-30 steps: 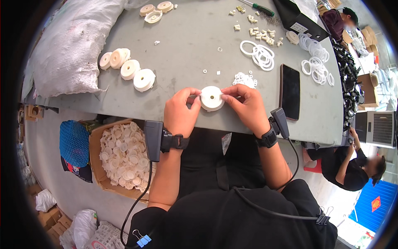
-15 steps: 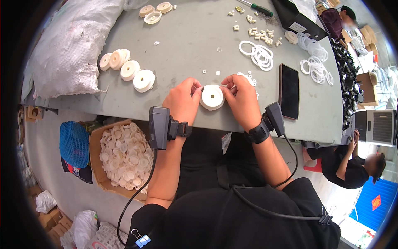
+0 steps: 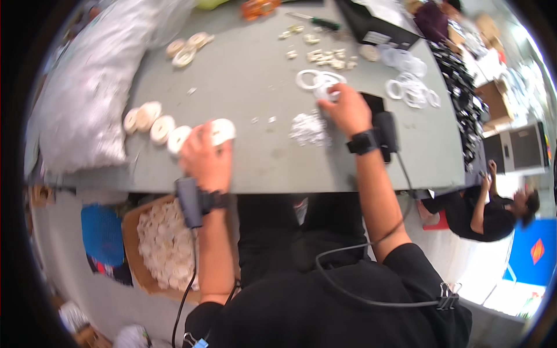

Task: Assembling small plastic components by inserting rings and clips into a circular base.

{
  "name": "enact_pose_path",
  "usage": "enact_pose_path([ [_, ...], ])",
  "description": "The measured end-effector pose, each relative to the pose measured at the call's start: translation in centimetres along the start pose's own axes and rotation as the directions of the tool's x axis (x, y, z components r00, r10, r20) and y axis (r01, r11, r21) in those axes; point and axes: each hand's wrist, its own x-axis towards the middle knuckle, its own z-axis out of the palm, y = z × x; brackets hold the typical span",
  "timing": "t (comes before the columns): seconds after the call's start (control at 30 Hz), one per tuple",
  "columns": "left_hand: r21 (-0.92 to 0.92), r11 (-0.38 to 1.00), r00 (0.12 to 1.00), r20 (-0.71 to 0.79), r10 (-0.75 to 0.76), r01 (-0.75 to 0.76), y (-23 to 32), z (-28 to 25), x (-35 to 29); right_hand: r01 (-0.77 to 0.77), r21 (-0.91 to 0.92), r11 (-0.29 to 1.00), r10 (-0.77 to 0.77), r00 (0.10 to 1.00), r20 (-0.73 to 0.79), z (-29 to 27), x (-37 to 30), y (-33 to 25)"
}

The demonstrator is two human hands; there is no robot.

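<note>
My left hand (image 3: 206, 158) is blurred at the left part of the table, its thumb and fingers closed on the edge of a round white plastic disc (image 3: 224, 132). Beside its fingers, a similar cream disc (image 3: 177, 140) ends a row of several discs (image 3: 162, 130). My right hand (image 3: 349, 111) reaches over a small pile of flat white rings (image 3: 307, 79). Its thumb and fingers pinch at a ring, partly hidden by the fingertips. Below that hand lies a heap of tiny white pieces (image 3: 309, 129).
A phone (image 3: 372, 101) lies partly under my right hand. Small cream fittings (image 3: 325, 57), a screwdriver (image 3: 325, 24) and a black box (image 3: 377, 23) are farther back. More rings (image 3: 413, 90) lie right. A white sack (image 3: 87, 98) stands left; a carton of discs (image 3: 165, 243) sits below.
My hands have parted. The left carried the disc leftward to the row of discs; the right moved away to the rings. The view has shifted, uncovering the heap of tiny pieces.
</note>
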Motion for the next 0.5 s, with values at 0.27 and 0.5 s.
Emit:
enact_pose_path([
  [0.27,-0.318,0.929,0.978,0.022,0.207,-0.190,1.2,-2.3,2.0,0.008,0.281,0.960,0.041,0.985,-0.168,-1.2,0.3,0.3],
  [0.5,-0.459,0.813,0.889,0.100,0.447,-0.357,4.3,-3.2,3.6,0.131,0.694,0.708,0.137,0.938,-0.317,-1.0,0.5,-0.4],
])
